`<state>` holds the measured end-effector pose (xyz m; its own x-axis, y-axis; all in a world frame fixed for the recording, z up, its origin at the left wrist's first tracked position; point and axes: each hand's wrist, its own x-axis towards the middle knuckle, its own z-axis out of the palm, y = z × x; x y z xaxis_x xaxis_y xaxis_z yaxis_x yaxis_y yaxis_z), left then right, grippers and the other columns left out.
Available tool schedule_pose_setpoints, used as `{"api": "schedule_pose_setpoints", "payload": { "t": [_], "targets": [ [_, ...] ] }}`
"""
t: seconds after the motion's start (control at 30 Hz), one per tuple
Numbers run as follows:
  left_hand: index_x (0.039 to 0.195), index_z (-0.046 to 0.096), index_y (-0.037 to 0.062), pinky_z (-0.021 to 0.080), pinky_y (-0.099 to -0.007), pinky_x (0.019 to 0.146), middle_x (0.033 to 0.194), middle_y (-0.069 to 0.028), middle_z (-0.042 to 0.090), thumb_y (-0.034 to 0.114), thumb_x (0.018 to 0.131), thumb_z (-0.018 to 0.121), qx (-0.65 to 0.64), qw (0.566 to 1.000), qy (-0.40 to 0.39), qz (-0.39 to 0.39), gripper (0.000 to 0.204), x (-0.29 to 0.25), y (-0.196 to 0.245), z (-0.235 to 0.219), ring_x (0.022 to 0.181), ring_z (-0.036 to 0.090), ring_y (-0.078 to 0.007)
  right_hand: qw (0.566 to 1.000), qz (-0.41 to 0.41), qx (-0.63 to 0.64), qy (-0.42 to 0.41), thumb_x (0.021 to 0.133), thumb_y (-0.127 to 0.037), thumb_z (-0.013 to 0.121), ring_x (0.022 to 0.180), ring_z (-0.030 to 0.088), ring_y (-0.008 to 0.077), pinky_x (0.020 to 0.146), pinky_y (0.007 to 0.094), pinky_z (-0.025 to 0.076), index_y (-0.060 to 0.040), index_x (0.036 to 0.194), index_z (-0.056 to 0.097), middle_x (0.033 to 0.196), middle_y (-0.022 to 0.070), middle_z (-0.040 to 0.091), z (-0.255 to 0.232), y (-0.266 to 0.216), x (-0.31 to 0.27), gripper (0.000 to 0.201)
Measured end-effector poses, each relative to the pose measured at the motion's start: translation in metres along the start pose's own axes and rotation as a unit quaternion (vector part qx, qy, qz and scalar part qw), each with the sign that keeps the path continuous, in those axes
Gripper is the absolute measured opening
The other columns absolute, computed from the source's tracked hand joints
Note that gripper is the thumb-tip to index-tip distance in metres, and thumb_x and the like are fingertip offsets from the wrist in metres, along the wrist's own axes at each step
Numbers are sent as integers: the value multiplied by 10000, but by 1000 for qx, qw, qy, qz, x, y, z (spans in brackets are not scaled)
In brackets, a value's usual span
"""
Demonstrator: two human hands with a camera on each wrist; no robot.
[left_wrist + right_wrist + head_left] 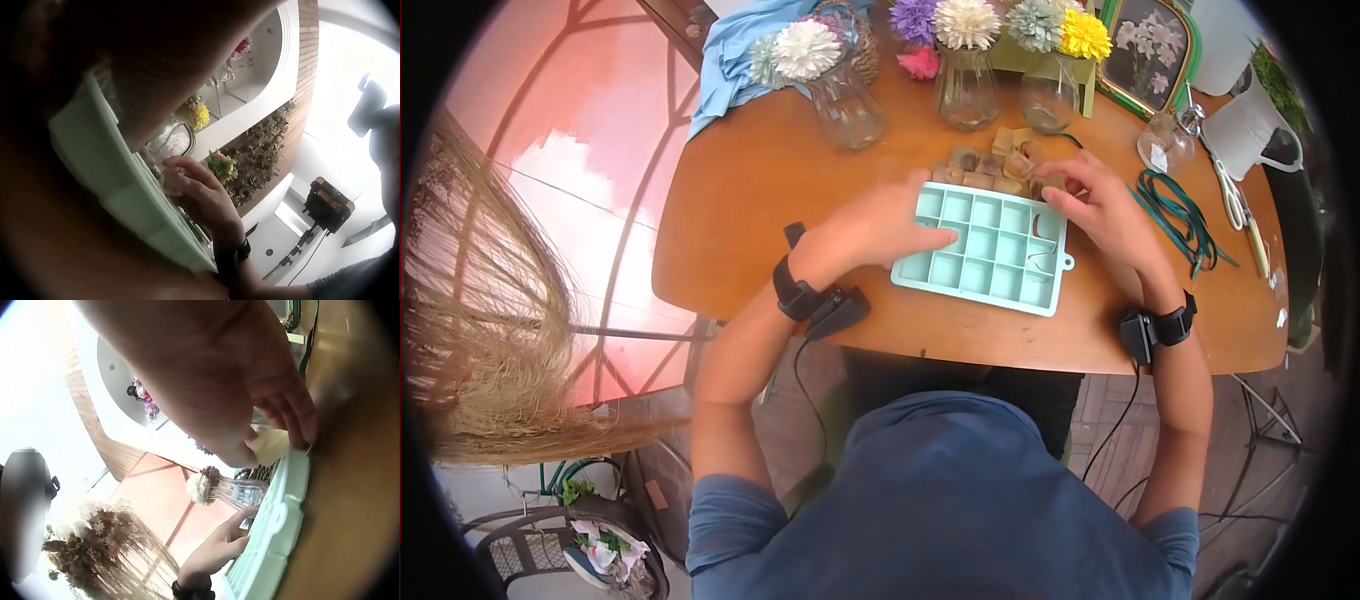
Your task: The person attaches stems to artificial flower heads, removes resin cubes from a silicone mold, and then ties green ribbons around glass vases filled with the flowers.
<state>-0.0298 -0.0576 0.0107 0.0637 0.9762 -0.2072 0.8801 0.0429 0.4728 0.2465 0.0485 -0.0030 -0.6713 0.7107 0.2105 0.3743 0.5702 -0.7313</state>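
A mint-green compartment tray (975,292) lies tilted on the wooden table. My left hand (870,228) grips its left side, thumb over the compartments; its other fingers are largely hidden. At the far right corner, my right hand (1108,208) has bent fingers. The right wrist view shows that hand (231,394) pinching a pale yellowish piece (270,446) by the tray's edge (294,481). Several small brownish, translucent blocks (970,163) lie just beyond the tray. Thin curved shapes show in a few right-hand compartments.
Glass vases (967,92) with flowers line the table's back. A framed flower picture (1145,50), a small glass bottle (1166,142) and a white pitcher (1245,130) stand back right. Dark green ribbon (1178,222) and scissors (1232,200) lie on the right; blue cloth (735,60) is back left.
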Motion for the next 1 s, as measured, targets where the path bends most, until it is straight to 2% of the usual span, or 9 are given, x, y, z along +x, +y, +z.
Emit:
{"api": "schedule_pose_setpoints", "payload": {
  "t": [0.17,0.2,0.3,0.4,0.5,0.6,0.7,0.8,1.0],
  "targets": [
    [1134,650,6,510,-414,810,985,-222,687,483,885,635,38,993,-47,98,539,22,-3,-20,928,656,-370,996,8,85,20,845,-139,730,741,520,148,685,291,457,-45,1026,637,860,43,530,-1,-16,-3,224],
    [1004,690,4,499,-396,730,864,-191,684,470,910,617,38,992,-28,120,480,24,-3,-19,815,652,-320,995,3,98,13,832,-133,741,745,527,154,691,293,462,-40,1013,632,860,48,542,1,-18,-4,230],
    [938,688,11,477,-355,662,756,-136,643,430,929,616,9,983,-91,159,425,35,-4,-24,702,606,-231,997,-57,13,-40,807,-137,759,760,562,183,704,305,478,-34,961,611,878,75,585,0,-25,-5,236],
    [873,678,17,449,-312,613,684,-76,583,385,952,604,-49,978,-174,100,383,43,-15,-21,635,526,-147,994,-72,-51,-70,751,-115,776,877,598,283,786,362,498,-37,901,596,927,114,622,0,-26,-3,246],
    [886,668,26,429,-285,591,648,-30,537,291,936,646,-103,979,-57,166,270,43,-29,-7,619,484,-109,991,-78,-62,-88,720,-101,785,938,596,311,831,382,495,-40,883,596,947,114,634,6,-22,-2,257],
    [951,666,35,445,-273,612,757,-21,578,189,897,693,-123,977,69,160,166,46,-22,-4,671,517,-108,990,-96,-48,-95,706,-91,791,950,596,315,840,385,493,-38,880,602,963,113,641,7,-24,-2,263],
    [1018,653,39,476,-277,656,919,-31,595,110,854,720,-154,942,144,261,191,52,-28,12,746,550,-126,990,-92,-61,-93,702,-84,792,947,596,315,837,386,493,-33,886,610,977,116,647,7,-24,-3,264],
    [1055,647,45,497,-284,695,1034,-44,586,105,847,719,-133,952,96,258,229,55,-33,15,798,565,-149,988,-82,-81,-105,698,-71,788,952,596,319,836,391,494,-28,913,625,990,123,649,6,-25,-3,273],
    [1124,630,63,489,-275,696,987,-44,590,128,837,733,-76,961,97,247,312,52,-29,13,788,559,-145,985,-82,-116,-97,707,-67,765,977,597,322,856,395,499,-36,1008,664,1014,130,648,5,-34,-5,319]
  ]
}}
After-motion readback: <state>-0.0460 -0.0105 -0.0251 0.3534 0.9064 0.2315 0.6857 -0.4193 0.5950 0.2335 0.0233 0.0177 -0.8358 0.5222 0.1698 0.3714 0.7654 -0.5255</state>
